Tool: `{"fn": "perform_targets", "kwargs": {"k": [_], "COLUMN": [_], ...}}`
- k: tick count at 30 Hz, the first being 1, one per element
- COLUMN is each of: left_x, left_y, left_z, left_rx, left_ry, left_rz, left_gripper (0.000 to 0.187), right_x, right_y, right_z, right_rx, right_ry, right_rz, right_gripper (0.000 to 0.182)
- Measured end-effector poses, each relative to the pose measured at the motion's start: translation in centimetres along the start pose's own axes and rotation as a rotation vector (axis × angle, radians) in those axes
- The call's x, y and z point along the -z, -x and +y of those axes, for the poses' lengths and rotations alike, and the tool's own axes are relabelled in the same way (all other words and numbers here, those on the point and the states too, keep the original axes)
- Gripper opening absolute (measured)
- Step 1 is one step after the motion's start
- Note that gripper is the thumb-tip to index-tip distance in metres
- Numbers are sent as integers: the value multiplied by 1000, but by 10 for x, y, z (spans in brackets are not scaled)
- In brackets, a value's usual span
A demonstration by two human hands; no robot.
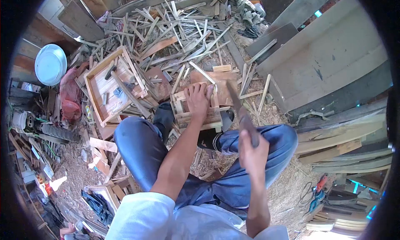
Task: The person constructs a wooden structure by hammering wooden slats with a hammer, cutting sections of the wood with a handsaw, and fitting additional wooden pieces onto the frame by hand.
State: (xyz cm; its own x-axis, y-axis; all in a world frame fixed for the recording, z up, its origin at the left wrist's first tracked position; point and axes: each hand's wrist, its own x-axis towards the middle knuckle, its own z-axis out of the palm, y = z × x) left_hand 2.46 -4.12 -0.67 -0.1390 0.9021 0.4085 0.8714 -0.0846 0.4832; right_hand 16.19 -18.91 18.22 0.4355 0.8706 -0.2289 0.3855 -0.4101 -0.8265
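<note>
A small slatted wooden crate (208, 115) stands on the ground between my feet. My left hand (197, 99) presses down on top of it, fingers spread over the slats. My right hand (251, 148) is raised above my right knee and grips the handle of a long tool (239, 111), a hammer or blade, whose dark shaft angles up toward the crate. The tool's head is blurred. I sit low, knees apart, in blue trousers.
A larger open wooden tray (98, 85) with small tools lies to the left. Scattered wood strips (179, 27) cover the ground behind. Grey boards (329, 56) lean at right, planks (346, 144) stacked below. A white basin (50, 64) sits far left.
</note>
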Motion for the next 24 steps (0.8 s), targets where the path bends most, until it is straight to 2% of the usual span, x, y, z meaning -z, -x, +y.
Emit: {"fn": "perform_targets", "kwargs": {"k": [2, 3, 4, 6, 11, 13, 15, 16, 17, 18, 20, 22, 24], "left_x": [0, 1, 1, 1, 3, 4, 5, 7, 4, 2, 4, 10, 3], "left_y": [2, 2, 4, 4, 3, 8, 13, 25, 26, 19, 14, -3, -5], "left_z": [1, 3, 2, 1, 2, 5, 8, 13, 17, 15, 3, 5, 2], "left_rx": [10, 4, -6, -8, -26, -15, 19, 18, -3, -13, -28, 49, 32], "left_ry": [-17, -14, -12, 4, -14, -10, -13, -5, 21, 35, 5, 84, 29], "left_rz": [-12, 10, 27, 6, 41, 45, -19, -33, 26, 101, 99, -40, 39], "left_gripper": [31, 29, 27, 27, 29, 28, 27, 27, 27, 26, 26, 27, 27], "right_x": [4, 3, -1, 0, 7, 4, -21, -41, -65, -78, -89, -92, -97], "right_y": [35, 50, 63, 85, 99, 94, 67, 33, 2, -8, -4, -4, -4], "right_z": [-2, -18, -20, -32, -33, -23, 14, 32, 43, 30, 37, 59, 70], "right_rx": [-102, -78, -3, -11, -64, -93, 170, 63, 46, 2, 31, 201, 254], "right_ry": [63, 147, 66, 173, 190, 192, 262, 264, 207, 171, 154, 100, 84], "right_rz": [-86, -89, -72, -124, -157, -169, -52, -97, -43, -27, -24, 18, 20], "right_gripper": [32, 32, 30, 27, 22, 20, 24, 26, 27, 27, 26, 24, 22]}}
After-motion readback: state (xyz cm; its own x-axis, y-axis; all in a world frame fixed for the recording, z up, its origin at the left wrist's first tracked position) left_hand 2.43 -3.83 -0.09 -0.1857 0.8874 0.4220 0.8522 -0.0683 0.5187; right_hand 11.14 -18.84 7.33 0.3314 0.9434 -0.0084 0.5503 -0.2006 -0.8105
